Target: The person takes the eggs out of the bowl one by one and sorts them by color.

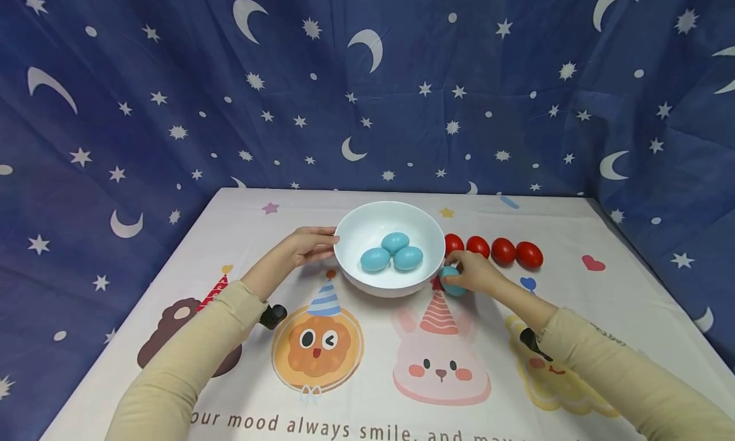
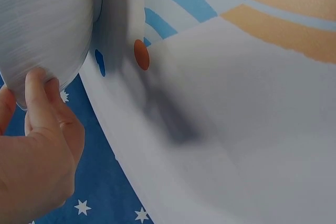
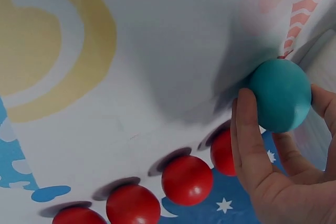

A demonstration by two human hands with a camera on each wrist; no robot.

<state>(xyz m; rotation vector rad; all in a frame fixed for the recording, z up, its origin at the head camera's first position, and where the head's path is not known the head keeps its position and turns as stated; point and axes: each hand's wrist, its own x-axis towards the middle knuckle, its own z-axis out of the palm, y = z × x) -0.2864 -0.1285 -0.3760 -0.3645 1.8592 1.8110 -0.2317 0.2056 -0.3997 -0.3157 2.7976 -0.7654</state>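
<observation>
A white bowl (image 1: 361, 229) stands on the table with three light-blue eggs (image 1: 395, 242) lying together inside it. My left hand (image 1: 313, 244) holds the bowl's left rim. In the left wrist view, the fingers (image 2: 38, 98) lie against the bowl's outer wall (image 2: 47, 24). Just right of the bowl, my right hand (image 1: 474, 270) pinches another blue egg (image 1: 453, 281) between thumb and fingers. In the right wrist view this egg (image 3: 282, 95) is close beside the bowl, and whether it touches the tabletop I cannot tell.
Several red eggs (image 1: 503, 251) lie in a row right of the bowl, behind my right hand. The printed tablecloth (image 1: 275, 383) carries cartoon figures and lettering. A blue curtain (image 1: 310, 109) with moons and stars hangs behind the table's far edge.
</observation>
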